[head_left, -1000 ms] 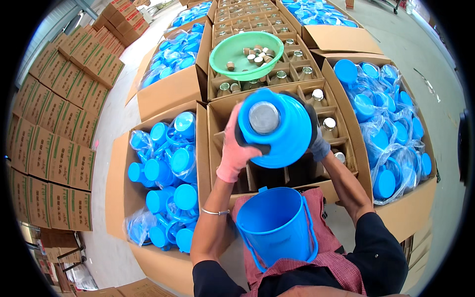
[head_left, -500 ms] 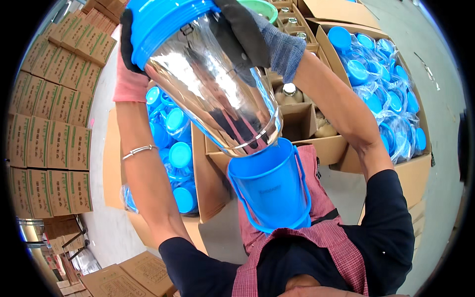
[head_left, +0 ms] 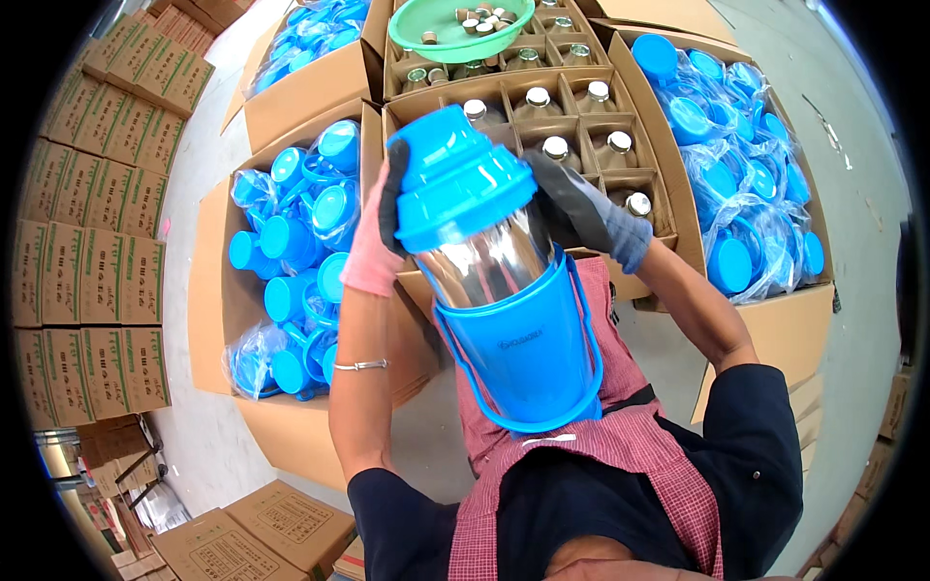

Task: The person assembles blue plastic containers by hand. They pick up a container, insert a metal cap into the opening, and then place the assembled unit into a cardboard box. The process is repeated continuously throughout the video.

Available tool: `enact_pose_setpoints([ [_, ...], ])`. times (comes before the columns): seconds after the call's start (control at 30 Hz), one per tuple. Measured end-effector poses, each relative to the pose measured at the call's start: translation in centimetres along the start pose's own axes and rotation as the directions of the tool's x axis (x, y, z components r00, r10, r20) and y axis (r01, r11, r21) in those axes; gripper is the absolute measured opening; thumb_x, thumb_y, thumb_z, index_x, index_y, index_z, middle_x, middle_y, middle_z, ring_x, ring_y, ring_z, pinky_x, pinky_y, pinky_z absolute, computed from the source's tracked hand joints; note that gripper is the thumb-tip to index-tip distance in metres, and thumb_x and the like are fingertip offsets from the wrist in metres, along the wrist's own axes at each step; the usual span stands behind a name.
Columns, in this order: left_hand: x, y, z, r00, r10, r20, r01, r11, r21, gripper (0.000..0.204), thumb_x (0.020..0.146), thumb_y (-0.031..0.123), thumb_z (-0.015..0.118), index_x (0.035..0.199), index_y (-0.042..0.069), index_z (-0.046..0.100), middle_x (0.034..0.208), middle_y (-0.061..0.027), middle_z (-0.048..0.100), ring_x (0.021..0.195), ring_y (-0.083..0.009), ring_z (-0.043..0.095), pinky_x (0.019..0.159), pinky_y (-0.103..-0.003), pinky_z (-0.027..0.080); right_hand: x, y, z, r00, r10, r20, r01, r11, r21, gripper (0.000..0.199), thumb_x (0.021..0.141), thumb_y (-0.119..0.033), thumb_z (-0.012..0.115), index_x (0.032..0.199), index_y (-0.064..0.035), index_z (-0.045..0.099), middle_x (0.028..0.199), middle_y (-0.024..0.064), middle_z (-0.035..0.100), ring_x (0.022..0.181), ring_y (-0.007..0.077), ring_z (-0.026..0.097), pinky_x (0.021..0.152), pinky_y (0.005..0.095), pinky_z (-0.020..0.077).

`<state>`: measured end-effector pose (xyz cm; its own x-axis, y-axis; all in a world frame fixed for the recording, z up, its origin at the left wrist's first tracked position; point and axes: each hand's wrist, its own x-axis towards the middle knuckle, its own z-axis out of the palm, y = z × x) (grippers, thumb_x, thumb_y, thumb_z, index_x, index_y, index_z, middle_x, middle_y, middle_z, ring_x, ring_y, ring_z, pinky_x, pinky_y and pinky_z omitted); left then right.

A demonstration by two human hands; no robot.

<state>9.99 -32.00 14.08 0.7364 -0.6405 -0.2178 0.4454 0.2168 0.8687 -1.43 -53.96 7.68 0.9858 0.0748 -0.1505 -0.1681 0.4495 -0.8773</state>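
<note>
A silver vacuum flask [head_left: 489, 266] with a blue top [head_left: 460, 179] stands tilted, its lower part inside a blue plastic casing [head_left: 528, 353] with a handle. The casing rests on my lap against a pink checked apron [head_left: 625, 334]. My left hand [head_left: 389, 208], in a pink and black glove, grips the blue top from the left. On the other side my right hand [head_left: 586, 208], in a blue-grey and black glove, presses round the flask just below the blue top. The flask's lower end is hidden in the casing.
Ahead, a divided carton [head_left: 659, 136] holds several silver-capped flask liners. A green basin [head_left: 460, 48] with small stoppers sits beyond it. Cartons of bagged blue parts flank me, left [head_left: 218, 290] and right [head_left: 809, 242]. Stacked cardboard boxes [head_left: 92, 271] stand far left.
Both hands have come down and nearer with the silver flask. Its lower end, above the casing's mouth before, is now inside the casing.
</note>
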Motion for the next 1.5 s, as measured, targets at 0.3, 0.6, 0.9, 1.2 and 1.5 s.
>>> enact_pose_setpoints([
  [0.3,-3.7,-4.7,0.2,0.986,-0.157,0.063,0.153,0.986,0.069,0.063,0.094,0.051,0.053,0.132,0.001,0.050,0.120,-0.0079,0.059,0.110,-0.0152,0.055,0.098,-0.028,0.042,-4.8,1.1,-2.6,0.992,0.000,0.127,0.075,0.807,-0.586,0.036,0.094,-0.027,0.054,0.117,0.0006,0.058,0.112,0.0122,0.064,0.102,0.0207,0.061,0.090,0.0341,0.0474],
  [0.6,-5.6,-7.4,-0.7,0.996,-0.068,0.065,0.057,0.986,0.157,0.067,0.096,0.051,0.046,0.141,0.002,0.039,0.133,-0.0099,0.052,0.120,-0.0170,0.049,0.104,-0.029,0.038,0.4,-0.8,4.8,0.999,-0.022,-0.030,0.002,0.830,-0.558,0.055,0.092,-0.042,0.058,0.129,-0.0026,0.048,0.119,0.0103,0.057,0.114,0.0173,0.052,0.099,0.0311,0.0403],
  [0.9,-8.3,-8.3,0.0,0.987,0.158,0.015,-0.098,0.528,0.843,0.056,0.101,0.040,0.039,0.141,0.002,0.031,0.133,-0.0233,0.046,0.119,-0.0349,0.050,0.099,-0.042,0.041,1.2,2.8,2.4,0.941,-0.140,0.308,0.167,0.984,-0.063,0.068,0.088,-0.052,0.059,0.132,-0.0019,0.046,0.128,0.0112,0.053,0.117,0.0188,0.051,0.099,0.0328,0.0415],
  [1.2,-8.5,-16.7,-1.1,0.920,-0.292,-0.262,0.235,0.945,-0.227,0.046,0.100,0.033,0.046,0.134,0.002,0.046,0.124,-0.0076,0.056,0.111,-0.0130,0.052,0.094,-0.029,0.045,-9.2,-8.4,7.1,0.889,-0.332,0.316,0.458,0.598,-0.658,0.074,0.074,-0.031,0.075,0.136,-0.0023,0.046,0.131,0.0134,0.049,0.124,0.0227,0.047,0.104,0.0369,0.0362],
  [1.5,-13.0,-15.0,0.9,0.986,-0.138,-0.090,0.140,0.990,0.024,0.042,0.098,0.032,0.050,0.126,0.000,0.051,0.115,-0.0106,0.059,0.106,-0.0155,0.056,0.091,-0.029,0.047,-13.1,-11.1,5.8,0.845,-0.361,0.395,0.516,0.357,-0.779,0.047,0.076,-0.031,0.073,0.116,-0.0079,0.063,0.103,0.0143,0.065,0.092,0.0257,0.063,0.084,0.0357,0.0488],
])
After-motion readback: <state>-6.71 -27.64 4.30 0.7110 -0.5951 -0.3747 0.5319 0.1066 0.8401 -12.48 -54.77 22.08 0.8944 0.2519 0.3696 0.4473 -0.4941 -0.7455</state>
